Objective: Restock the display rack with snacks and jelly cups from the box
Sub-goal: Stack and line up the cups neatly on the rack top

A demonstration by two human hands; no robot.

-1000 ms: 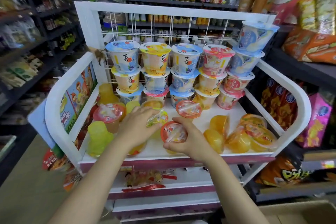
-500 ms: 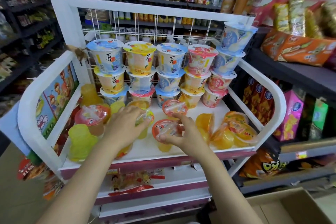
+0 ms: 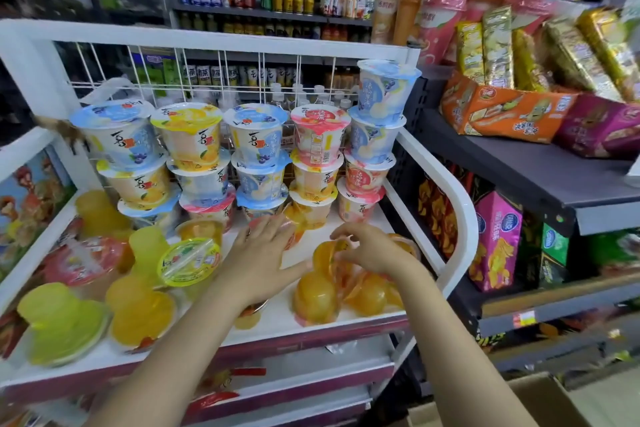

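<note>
The white display rack (image 3: 462, 208) holds stacked tall jelly cups (image 3: 258, 146) along its wire back and loose small jelly cups on its top shelf. My left hand (image 3: 266, 263) lies spread over the shelf's middle, its straight fingertips reaching a partly hidden red-lidded cup (image 3: 290, 236). My right hand (image 3: 372, 248) curls its fingers round an orange jelly cup (image 3: 323, 255) on top of the orange pile (image 3: 315, 298) at the shelf's front right. A green-lidded cup (image 3: 189, 262) stands free, left of my left hand.
Yellow and green cups (image 3: 62, 322) crowd the shelf's left front. Dark shelves with snack bags (image 3: 498, 114) stand close on the right. A cardboard box corner (image 3: 543, 402) shows at the bottom right. Lower rack tiers (image 3: 311, 374) lie beneath.
Both hands have moved right. My left hand has let go of the green-lidded cup, and my right hand has left the red-lidded cup and taken hold of an orange one.
</note>
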